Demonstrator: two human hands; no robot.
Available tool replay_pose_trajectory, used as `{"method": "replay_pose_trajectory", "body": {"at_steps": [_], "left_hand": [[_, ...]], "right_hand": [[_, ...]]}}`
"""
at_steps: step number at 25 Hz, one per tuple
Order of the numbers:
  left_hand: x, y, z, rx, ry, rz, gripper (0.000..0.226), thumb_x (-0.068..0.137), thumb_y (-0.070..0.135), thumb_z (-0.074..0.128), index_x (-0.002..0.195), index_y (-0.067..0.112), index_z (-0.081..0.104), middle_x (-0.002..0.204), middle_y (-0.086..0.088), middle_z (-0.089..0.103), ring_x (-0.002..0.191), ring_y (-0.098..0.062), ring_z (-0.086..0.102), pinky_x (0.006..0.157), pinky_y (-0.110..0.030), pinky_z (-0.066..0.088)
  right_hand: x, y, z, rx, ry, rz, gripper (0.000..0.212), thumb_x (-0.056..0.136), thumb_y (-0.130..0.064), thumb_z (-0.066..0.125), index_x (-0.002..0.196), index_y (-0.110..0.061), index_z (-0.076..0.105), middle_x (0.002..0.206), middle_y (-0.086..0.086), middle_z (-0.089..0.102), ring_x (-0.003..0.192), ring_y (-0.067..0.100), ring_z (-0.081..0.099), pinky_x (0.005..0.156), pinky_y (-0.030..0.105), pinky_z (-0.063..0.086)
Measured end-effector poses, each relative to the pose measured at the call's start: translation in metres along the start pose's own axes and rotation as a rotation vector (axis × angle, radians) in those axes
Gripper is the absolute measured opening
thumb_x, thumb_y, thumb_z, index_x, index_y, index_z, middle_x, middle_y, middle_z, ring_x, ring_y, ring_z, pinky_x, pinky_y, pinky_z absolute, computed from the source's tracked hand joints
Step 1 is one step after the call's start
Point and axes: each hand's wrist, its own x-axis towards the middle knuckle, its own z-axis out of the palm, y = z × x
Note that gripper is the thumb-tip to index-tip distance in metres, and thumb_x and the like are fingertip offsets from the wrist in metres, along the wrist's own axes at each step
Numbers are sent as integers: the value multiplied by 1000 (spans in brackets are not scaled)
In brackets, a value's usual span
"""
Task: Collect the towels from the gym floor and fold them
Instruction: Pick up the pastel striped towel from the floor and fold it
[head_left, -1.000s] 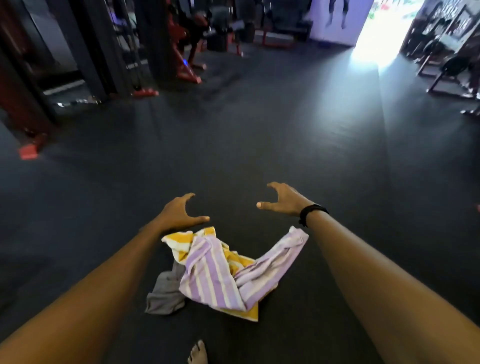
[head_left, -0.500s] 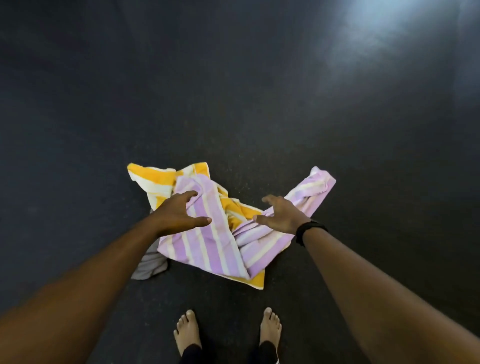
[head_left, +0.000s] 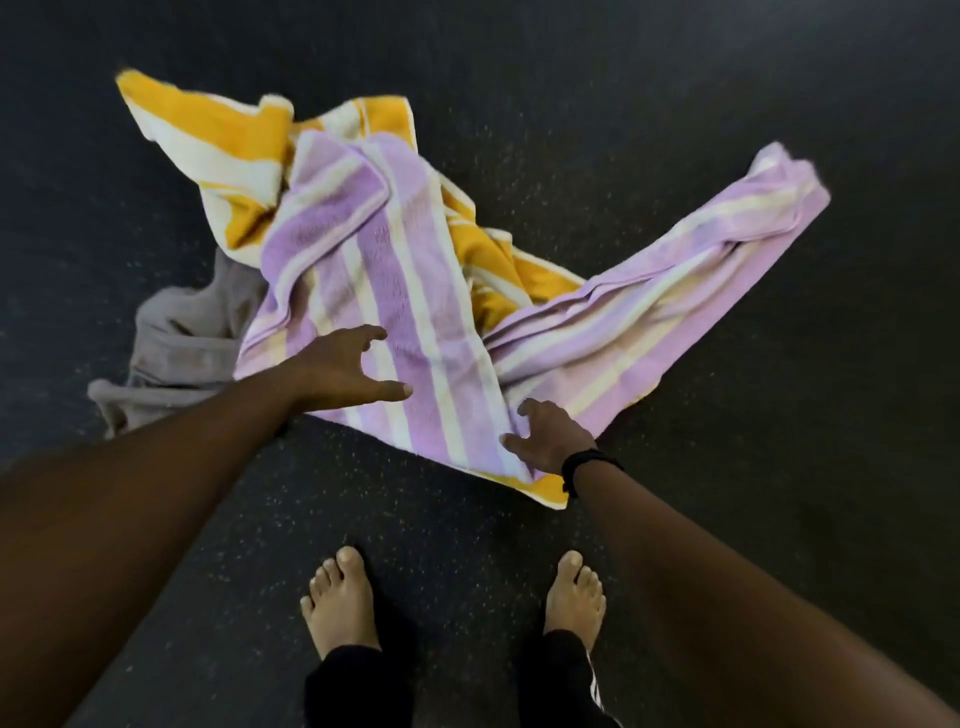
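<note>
Purple-striped towel (head_left: 415, 312) heaped over yellow-striped towel (head_left: 218, 135) and grey towel (head_left: 176, 343) mid gym floor (head_left: 727, 519). Left hand (head_left: 337, 369) spread above it, gripping nothing; right hand (head_left: 550, 441) loosely curled at near hem, grasp unconfirmed. Collection stage, apparently. Next: secure top towel, lift clear.

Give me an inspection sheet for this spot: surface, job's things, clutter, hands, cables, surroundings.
Surface: dark speckled gym floor, with a loose heap of towels on it.
Job's things: purple striped towel on top, unfolded, one end trailing to the right; yellow striped towel under it, crumpled; grey towel at the left, partly covered.
Clutter: nothing seen.
Hands: left hand spread over the purple towel's near edge, no grip yet; right hand at the towel's near corner, fingers open, black wristband on the wrist.
Cables: nothing seen.
Surroundings: the person's bare feet just short of the heap.
</note>
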Motion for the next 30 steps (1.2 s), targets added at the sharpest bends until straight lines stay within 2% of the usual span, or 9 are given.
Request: {"method": "replay_pose_trajectory", "body": {"at_steps": [3,5,8,10,14,18,21,25,30], "left_hand": [[21,-20,25,-2,-28,-30,84,79,49,70,147,23,28,150,-5,36,136,-21,36,103,-30,33],[22,-27,33,-12,-39,-43,85,78,49,70,147,24,29,149,-4,37,136,-21,36,103,-30,32],[10,-21,27,-10,-30,-26,85,77,49,71,146,24,30,150,-4,37,136,-20,37,104,-31,33],[-10,-5,7,-3,0,-5,85,78,47,71,147,23,29,150,-4,36,136,-20,37,104,-30,32],[-69,45,-60,64,76,59,88,77,51,70,147,23,27,150,-4,35,134,-22,38,105,-30,33],[-162,131,-155,61,242,168,92,72,51,76,146,18,33,147,-6,41,134,-22,39,107,-33,36],[-234,202,-215,75,359,261,97,66,56,76,144,14,36,146,-6,43,134,-21,40,108,-31,34],[-345,305,-292,122,479,364,102,64,64,72,146,20,32,148,-8,39,137,-23,36,112,-34,32],[-472,423,-346,129,575,525,96,70,61,72,148,25,28,149,-6,36,136,-23,36,111,-40,35]], "right_hand": [[21,1,36,-135,70,55,61,84,-54,61,127,-13,47,129,13,43,114,35,48,94,43,45],[24,-3,51,-196,116,64,58,84,-51,61,128,-15,49,130,12,43,116,34,47,96,41,42],[11,-11,48,22,152,-4,49,94,-35,53,138,-17,40,137,11,45,126,32,43,102,42,38],[-14,-19,22,196,196,-74,48,97,-28,48,142,-15,33,135,12,49,124,34,45,98,42,40],[-81,-38,-78,200,390,-227,43,97,-24,49,138,-16,38,129,12,57,119,33,51,90,40,42],[-178,-60,-234,180,577,-312,17,96,-26,49,110,-16,51,101,14,66,98,35,60,69,36,41],[-266,-73,-343,175,714,-337,12,94,-27,50,101,-17,51,95,13,66,91,35,61,72,38,47],[-412,-75,-472,188,953,-368,9,91,-25,51,91,-15,52,88,10,66,84,35,60,68,37,48],[-593,-47,-574,187,1089,-362,9,88,-20,52,80,-18,55,90,10,67,84,33,61,66,32,43]]}}
